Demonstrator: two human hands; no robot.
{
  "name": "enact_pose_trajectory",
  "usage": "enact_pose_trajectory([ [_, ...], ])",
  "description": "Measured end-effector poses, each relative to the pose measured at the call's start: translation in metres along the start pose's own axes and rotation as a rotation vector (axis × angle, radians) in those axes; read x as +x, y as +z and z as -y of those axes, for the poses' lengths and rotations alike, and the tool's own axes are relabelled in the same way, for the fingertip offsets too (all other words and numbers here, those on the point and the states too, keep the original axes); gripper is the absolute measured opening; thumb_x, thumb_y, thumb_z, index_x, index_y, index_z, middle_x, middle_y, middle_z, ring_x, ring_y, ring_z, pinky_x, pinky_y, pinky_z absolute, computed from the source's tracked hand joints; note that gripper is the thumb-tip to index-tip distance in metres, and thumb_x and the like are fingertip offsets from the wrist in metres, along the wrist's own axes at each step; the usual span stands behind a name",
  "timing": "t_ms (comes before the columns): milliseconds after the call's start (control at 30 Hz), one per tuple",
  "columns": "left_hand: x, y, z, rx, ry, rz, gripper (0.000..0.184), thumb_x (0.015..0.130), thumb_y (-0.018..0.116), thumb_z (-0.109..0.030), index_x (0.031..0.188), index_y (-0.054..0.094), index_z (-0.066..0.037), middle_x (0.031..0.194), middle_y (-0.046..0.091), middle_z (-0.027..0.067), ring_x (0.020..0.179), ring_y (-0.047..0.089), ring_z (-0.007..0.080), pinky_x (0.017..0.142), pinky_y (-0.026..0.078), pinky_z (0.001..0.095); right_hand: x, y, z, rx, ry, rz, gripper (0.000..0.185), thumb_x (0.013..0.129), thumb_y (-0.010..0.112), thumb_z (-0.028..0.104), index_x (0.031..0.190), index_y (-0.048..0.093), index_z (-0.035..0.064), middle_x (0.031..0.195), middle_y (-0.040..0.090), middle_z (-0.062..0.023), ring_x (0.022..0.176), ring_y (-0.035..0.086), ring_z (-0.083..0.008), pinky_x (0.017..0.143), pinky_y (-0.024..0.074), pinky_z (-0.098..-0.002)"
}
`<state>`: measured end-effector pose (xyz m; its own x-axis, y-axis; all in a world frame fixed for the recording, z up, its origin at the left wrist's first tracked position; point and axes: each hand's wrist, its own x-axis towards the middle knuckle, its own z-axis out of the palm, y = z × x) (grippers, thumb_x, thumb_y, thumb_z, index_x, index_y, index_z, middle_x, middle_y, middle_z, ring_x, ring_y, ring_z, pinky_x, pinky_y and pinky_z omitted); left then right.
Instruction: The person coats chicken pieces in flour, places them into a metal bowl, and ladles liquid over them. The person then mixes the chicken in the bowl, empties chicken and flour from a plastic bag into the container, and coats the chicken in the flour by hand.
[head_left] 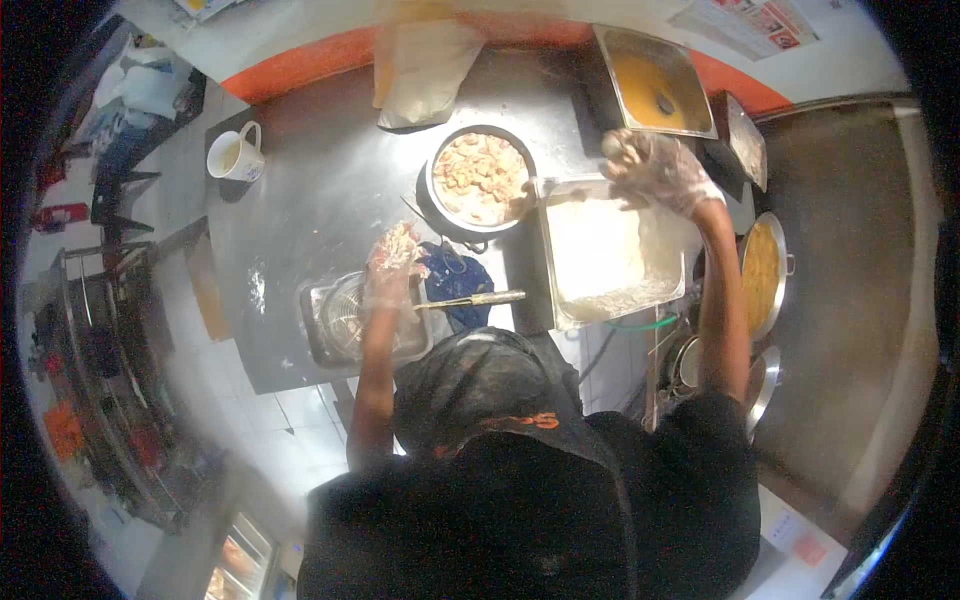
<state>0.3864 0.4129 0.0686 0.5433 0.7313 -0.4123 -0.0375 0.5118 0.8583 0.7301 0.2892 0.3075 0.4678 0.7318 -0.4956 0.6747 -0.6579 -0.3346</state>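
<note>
My left hand (pixel 388 275), in a clear glove, is raised over a metal pan (pixel 318 345) with a wire strainer (pixel 347 308) in it. Its fingers are caked with floury crumbs, and I cannot tell whether a piece is among them. My right hand (pixel 660 172), in a floury clear glove, is above the far right corner of a steel tray of white flour (pixel 598 245). Motion blurs its curled fingers, which close on something I cannot make out. Between the hands stands a round pot of pale raw meat pieces (pixel 480 180).
A handled tool (pixel 470 299) lies over a blue cloth (pixel 455 275). A white mug (pixel 236 157) stands at the left, and a bag (pixel 425 75) at the back. A deep pan of orange liquid (pixel 655 85) is at back right; a round yellow-filled pan (pixel 762 275) stands beyond my right arm.
</note>
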Motion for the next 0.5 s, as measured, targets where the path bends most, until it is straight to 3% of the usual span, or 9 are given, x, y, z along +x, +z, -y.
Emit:
enact_pose_trajectory([
  [33, 0.0, 0.003, -0.003, -0.002, 0.001, -0.01, 0.036, 0.081, 0.055, -0.005, 0.115, 0.048, -0.001, 0.099, 0.058, 0.008, 0.074, 0.059, 0.0124, 0.053, 0.05, 0.0211, 0.004, 0.016, -0.028, -0.002, -0.008, 0.006, 0.048, 0.07, 0.061, 0.041, 0.106, 0.055, 0.0106, 0.105, 0.056, -0.0129, 0.092, 0.055, -0.0257, 0.084, 0.0426, -0.0335],
  [100, 0.0, 0.009, -0.011, 0.095, -0.067, 0.0, 0.033, 0.082, 0.054, -0.007, 0.114, 0.05, -0.004, 0.099, 0.058, 0.0058, 0.075, 0.058, 0.0112, 0.054, 0.049, 0.0201, 0.009, 0.046, -0.068, -0.353, -0.309, 0.174, 0.047, 0.069, 0.063, 0.041, 0.105, 0.056, 0.0111, 0.104, 0.057, -0.0134, 0.093, 0.056, -0.0266, 0.084, 0.0428, -0.0335],
  [167, 0.006, 0.008, -0.01, 0.127, -0.033, 0.004, 0.031, 0.083, 0.053, -0.011, 0.114, 0.052, -0.007, 0.097, 0.058, 0.0037, 0.076, 0.058, 0.0099, 0.056, 0.049, 0.0202, -0.036, -0.008, -0.009, -0.199, -0.061, 0.253, 0.047, 0.069, 0.064, 0.039, 0.106, 0.057, 0.0114, 0.106, 0.057, -0.0131, 0.095, 0.056, -0.0267, 0.084, 0.0424, -0.0333],
  [200, 0.006, 0.009, -0.011, 0.141, -0.034, 0.012, 0.031, 0.083, 0.053, -0.014, 0.114, 0.052, -0.007, 0.097, 0.058, 0.0032, 0.076, 0.057, 0.0093, 0.056, 0.049, 0.0206, -0.034, -0.002, -0.036, -0.073, -0.112, 0.009, 0.049, 0.068, 0.065, 0.037, 0.11, 0.056, 0.0123, 0.107, 0.057, -0.0124, 0.095, 0.056, -0.0271, 0.086, 0.0417, -0.0334],
  [300, 0.017, 0.009, -0.007, 0.466, 0.142, -0.008, 0.032, 0.084, 0.052, -0.018, 0.113, 0.052, -0.006, 0.095, 0.058, 0.0023, 0.074, 0.057, 0.0069, 0.055, 0.049, 0.0205, -0.026, 0.003, -0.005, -0.149, 0.04, 0.044, 0.048, 0.069, 0.065, 0.036, 0.11, 0.056, 0.0135, 0.108, 0.057, -0.0114, 0.099, 0.054, -0.0273, 0.089, 0.0399, -0.0335],
  [367, 0.021, 0.024, -0.013, 0.274, -0.126, 0.01, 0.036, 0.081, 0.055, -0.02, 0.114, 0.051, -0.009, 0.1, 0.058, 0.0037, 0.079, 0.058, 0.0123, 0.064, 0.049, 0.0225, 0.0, 0.045, 0.017, -0.101, -0.037, -0.091, 0.047, 0.071, 0.062, 0.038, 0.111, 0.055, 0.0149, 0.112, 0.054, -0.0112, 0.108, 0.047, -0.0285, 0.093, 0.0361, -0.0363],
  [400, 0.034, 0.023, 0.006, 0.305, -0.16, -0.029, 0.042, 0.076, 0.06, -0.021, 0.116, 0.051, -0.011, 0.107, 0.056, 0.0056, 0.091, 0.056, 0.0186, 0.078, 0.046, 0.0268, 0.034, 0.085, 0.003, -0.106, -0.262, -0.182, 0.05, 0.07, 0.062, 0.038, 0.113, 0.053, 0.0151, 0.113, 0.053, -0.0116, 0.109, 0.047, -0.0285, 0.093, 0.036, -0.0372],
  [467, 0.059, 0.015, 0.04, 0.881, 0.174, 0.047, 0.045, 0.071, 0.064, -0.019, 0.114, 0.051, -0.009, 0.108, 0.056, 0.0067, 0.094, 0.054, 0.0206, 0.08, 0.044, 0.03, 0.069, 0.12, 0.052, 0.038, -0.186, -0.047, 0.055, 0.069, 0.062, 0.035, 0.117, 0.048, 0.0144, 0.117, 0.049, -0.0157, 0.115, 0.041, -0.0291, 0.095, 0.0341, -0.0387],
  [500, 0.071, 0.012, 0.055, 1.235, 0.381, 0.067, 0.047, 0.069, 0.066, -0.019, 0.113, 0.052, -0.008, 0.108, 0.056, 0.0073, 0.095, 0.053, 0.0216, 0.082, 0.043, 0.0316, 0.104, 0.159, 0.046, -0.116, -0.277, -0.026, 0.06, 0.071, 0.06, 0.037, 0.125, 0.042, 0.0176, 0.128, 0.038, -0.0173, 0.12, 0.035, -0.0299, 0.098, 0.0317, -0.0383],
])
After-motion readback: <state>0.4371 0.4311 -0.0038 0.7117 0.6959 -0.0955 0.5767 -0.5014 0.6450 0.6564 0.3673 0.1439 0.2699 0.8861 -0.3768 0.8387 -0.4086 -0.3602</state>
